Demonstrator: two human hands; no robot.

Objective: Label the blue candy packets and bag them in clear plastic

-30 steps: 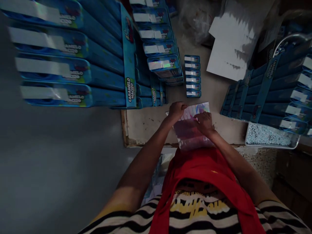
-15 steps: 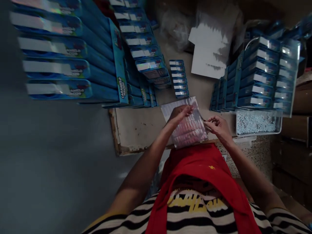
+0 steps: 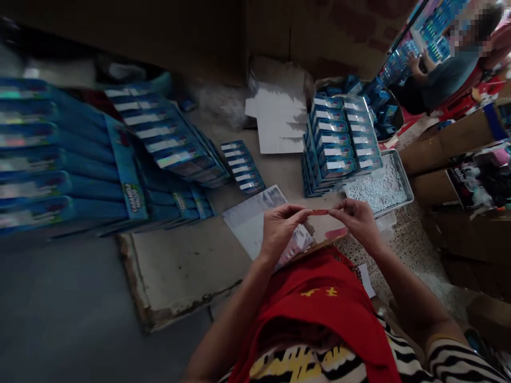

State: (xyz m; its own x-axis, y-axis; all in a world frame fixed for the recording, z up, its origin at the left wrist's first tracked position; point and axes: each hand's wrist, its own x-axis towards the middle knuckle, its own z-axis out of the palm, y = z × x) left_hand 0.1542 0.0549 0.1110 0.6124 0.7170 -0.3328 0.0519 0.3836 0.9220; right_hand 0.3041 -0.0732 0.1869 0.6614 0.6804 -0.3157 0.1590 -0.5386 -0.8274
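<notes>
A small, thin reddish-orange strip (image 3: 320, 211) is stretched level between my two hands, above the table's front edge. My left hand (image 3: 279, 226) pinches its left end between thumb and fingers, and my right hand (image 3: 356, 219) pinches the other end. Beneath my left hand lies a shiny silvery sheet (image 3: 248, 217) with pinkish printed rows on its lower part, partly covered by the hand. A flat pink piece (image 3: 336, 233) rests on the table just below the strip.
Stacks of blue boxes (image 3: 91, 165) stand at the left, with another stack (image 3: 333, 141) at the right. A small blue stack (image 3: 242, 166) sits behind the sheet. Right of my hands is a tray (image 3: 408, 202) of small pale pieces. A co-worker (image 3: 447, 80) sits at the upper right.
My view has swung to the right. My left hand has come off the sheet and now meets my right hand at the strip, which is held up between them.
</notes>
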